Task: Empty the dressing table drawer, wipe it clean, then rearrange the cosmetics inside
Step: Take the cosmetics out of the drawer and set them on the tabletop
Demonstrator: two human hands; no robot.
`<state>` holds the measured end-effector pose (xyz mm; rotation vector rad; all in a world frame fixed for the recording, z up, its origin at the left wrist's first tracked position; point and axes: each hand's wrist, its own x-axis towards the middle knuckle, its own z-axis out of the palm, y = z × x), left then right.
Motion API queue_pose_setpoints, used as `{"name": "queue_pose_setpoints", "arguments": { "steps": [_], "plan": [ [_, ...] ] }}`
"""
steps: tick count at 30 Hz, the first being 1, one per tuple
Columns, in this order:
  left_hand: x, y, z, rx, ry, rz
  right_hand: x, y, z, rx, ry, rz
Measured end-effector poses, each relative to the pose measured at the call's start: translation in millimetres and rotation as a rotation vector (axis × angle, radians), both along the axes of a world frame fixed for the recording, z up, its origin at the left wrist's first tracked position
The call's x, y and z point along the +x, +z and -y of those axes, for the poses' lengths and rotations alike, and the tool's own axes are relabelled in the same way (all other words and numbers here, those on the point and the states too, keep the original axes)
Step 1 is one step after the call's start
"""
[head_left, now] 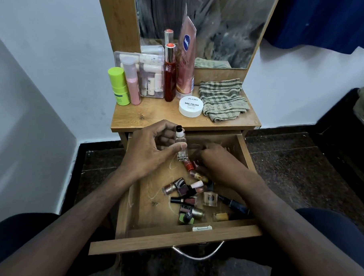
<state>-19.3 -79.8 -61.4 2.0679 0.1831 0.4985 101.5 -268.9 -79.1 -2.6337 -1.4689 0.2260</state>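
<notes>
The wooden drawer of the dressing desk stands pulled out, with a metal loop handle on its front. The left hand is raised over the back left part of the drawer and grips a small clear glass bottle with a black cap: the thumb presses across the bottle's front while the curled fingers close behind it, so the bottle stands nearly upright, its cap poking out above the hand. The right hand reaches down into the drawer just beside that bottle, palm down, its fingers curled among small bottles there; a red-capped little bottle lies at its fingertips, but whether the hand actually holds anything cannot be told. Nearer the drawer front lies a loose heap of nail polish bottles, on their sides and touching one another. On the desk top stand a lime-green stick container, a pink spray bottle, a clear plastic case of white tubes, a tall red bottle and a pink lotion tube. In front of these sits a round white nail polish remover tub, touching a crumpled green checked cloth.
</notes>
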Motion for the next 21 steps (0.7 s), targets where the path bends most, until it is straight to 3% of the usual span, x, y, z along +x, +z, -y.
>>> {"name": "queue_pose_setpoints", "arguments": {
  "steps": [5, 9, 13, 16, 21],
  "plan": [
    [0, 1, 2, 0.066, -0.011, -0.011, -5, -2, -5, -0.025, -0.033, -0.007],
    [0, -1, 1, 0.096, -0.024, -0.022, 4, 1, 1, 0.082, -0.082, -0.081],
    [-1, -1, -1, 0.118, -0.030, -0.046, -2, 28, 9, 0.558, -0.268, -0.253],
    [0, -2, 1, 0.122, -0.043, -0.048, -15, 43, 9, 0.902, -0.258, -0.466],
    [2, -4, 4, 0.139, -0.072, -0.056, -23, 43, -2, 0.994, -0.171, -0.445]
  ]
}}
